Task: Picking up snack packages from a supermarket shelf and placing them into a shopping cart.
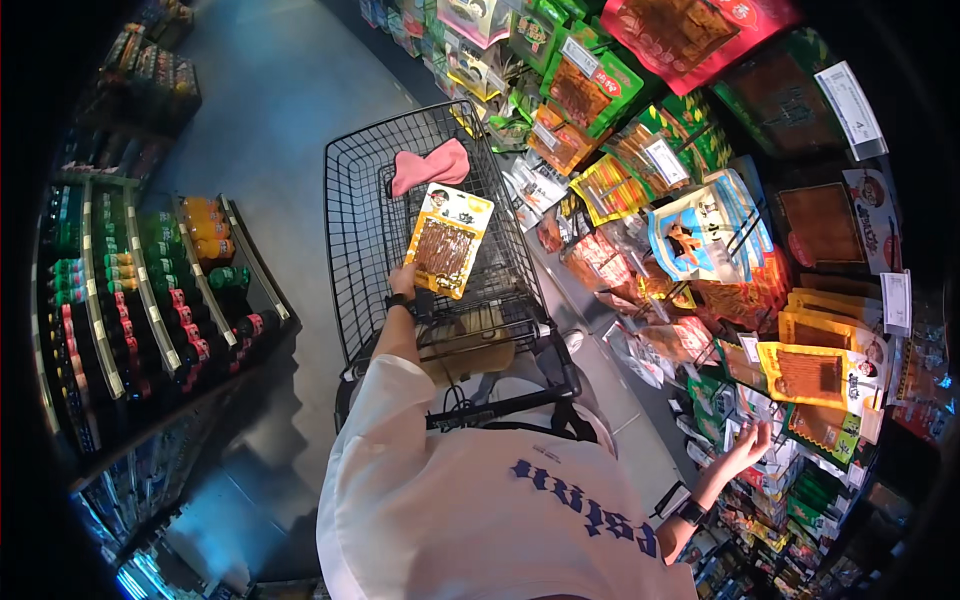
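My left hand [403, 281] grips the lower left edge of a white and orange snack packet [446, 244]. The packet has a clear window showing brown strips, and it is over the basket of a black wire shopping cart [352, 247]. A pink cloth item [431, 166], perhaps socks, lies farther forward in the basket. My right hand [748, 448] is raised beside the snack rack with its fingers apart, and nothing shows in it. Just above it hangs a yellow and white packet [814, 375] with a similar brown window.
On the right, hooks carry many hanging snack packets [709, 229], with price tags [851, 109] sticking out. To the left stands a shelf of drink bottles [187, 322] with its corner near the aisle. Grey floor [277, 97] runs ahead between them.
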The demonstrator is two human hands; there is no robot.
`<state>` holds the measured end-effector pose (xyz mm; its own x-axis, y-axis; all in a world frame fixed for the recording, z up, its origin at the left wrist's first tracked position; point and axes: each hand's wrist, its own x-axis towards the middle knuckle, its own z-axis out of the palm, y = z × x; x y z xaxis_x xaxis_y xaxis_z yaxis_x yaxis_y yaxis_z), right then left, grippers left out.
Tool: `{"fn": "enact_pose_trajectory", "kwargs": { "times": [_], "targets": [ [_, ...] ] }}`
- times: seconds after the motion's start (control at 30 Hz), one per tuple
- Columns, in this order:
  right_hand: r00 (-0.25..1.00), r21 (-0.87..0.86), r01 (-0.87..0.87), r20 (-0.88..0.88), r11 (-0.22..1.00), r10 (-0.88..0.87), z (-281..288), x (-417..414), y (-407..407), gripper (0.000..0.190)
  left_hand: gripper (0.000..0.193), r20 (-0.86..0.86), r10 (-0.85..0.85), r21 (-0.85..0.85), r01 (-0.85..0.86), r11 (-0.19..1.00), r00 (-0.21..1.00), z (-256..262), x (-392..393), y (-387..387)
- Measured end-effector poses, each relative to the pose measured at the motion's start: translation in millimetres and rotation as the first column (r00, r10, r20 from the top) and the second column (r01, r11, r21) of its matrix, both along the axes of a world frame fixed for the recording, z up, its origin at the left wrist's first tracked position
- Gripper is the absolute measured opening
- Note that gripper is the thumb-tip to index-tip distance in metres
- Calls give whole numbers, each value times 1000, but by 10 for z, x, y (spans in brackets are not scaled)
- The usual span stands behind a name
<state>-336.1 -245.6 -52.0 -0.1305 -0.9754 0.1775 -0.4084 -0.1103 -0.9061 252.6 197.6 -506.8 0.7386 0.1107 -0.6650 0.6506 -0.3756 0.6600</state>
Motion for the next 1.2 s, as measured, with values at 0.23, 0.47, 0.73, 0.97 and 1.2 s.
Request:
{"fn": "enact_pose_trajectory", "kwargs": {
  "times": [0.23, 0.47, 0.73, 0.97, 1.2],
  "targets": [
    [997, 93, 37, 57, 995, -42, 25, 220, 232, 38, 54, 184, -211, 563, 73, 823, 960, 556, -140, -432],
    [994, 95, -13, 110, 995, 3, -3, 300, 285, 38, 39, 64, -213, 409, 169, 897, 975, 444, -30, -262],
    [990, 98, -45, 139, 994, 31, -74, 323, 211, 35, 46, -35, -140, -16, 139, 990, 990, 480, 193, -554],
    [990, 79, -74, 126, 994, 64, -4, 358, 312, 35, 48, 110, -98, -57, 105, 993, 989, 584, 4, -613],
    [991, 90, -11, 137, 996, -1, -13, 251, 404, 35, 39, 38, -106, -25, 107, 994, 994, 592, -49, -710]
  ]
}}
